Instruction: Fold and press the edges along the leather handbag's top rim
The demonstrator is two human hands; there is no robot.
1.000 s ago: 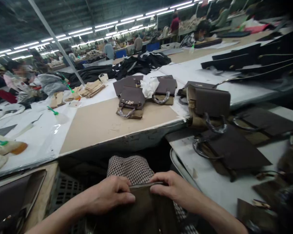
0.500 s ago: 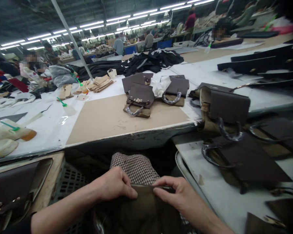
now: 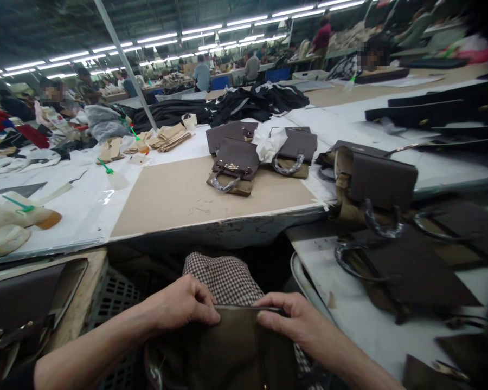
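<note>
An olive-brown bag (image 3: pixel 231 349) lies on my lap, its top edge toward the table. My left hand (image 3: pixel 189 303) pinches that edge on the left, thumb on the near face and fingers behind. On the right, my right hand (image 3: pixel 287 319) grips the same edge between thumb and fingers. The stretch of edge between the two hands runs fairly straight. Below the hands, the lower part of the bag runs out of view. Checked cloth (image 3: pixel 223 276) covers my legs just beyond the bag.
Ahead is a worktable with a tan board (image 3: pixel 166 195), bearing dark brown handbags (image 3: pixel 238 157). More handbags (image 3: pixel 415 265) lie on a side table to the right. At left are glue bottles (image 3: pixel 36 214), a plastic crate (image 3: pixel 114 295) and another bag (image 3: pixel 20 303). Several people work farther back.
My left hand has slid slightly left along the bag's edge, so the hands are a little farther apart. The right hand keeps its grip. The view has shifted slightly.
</note>
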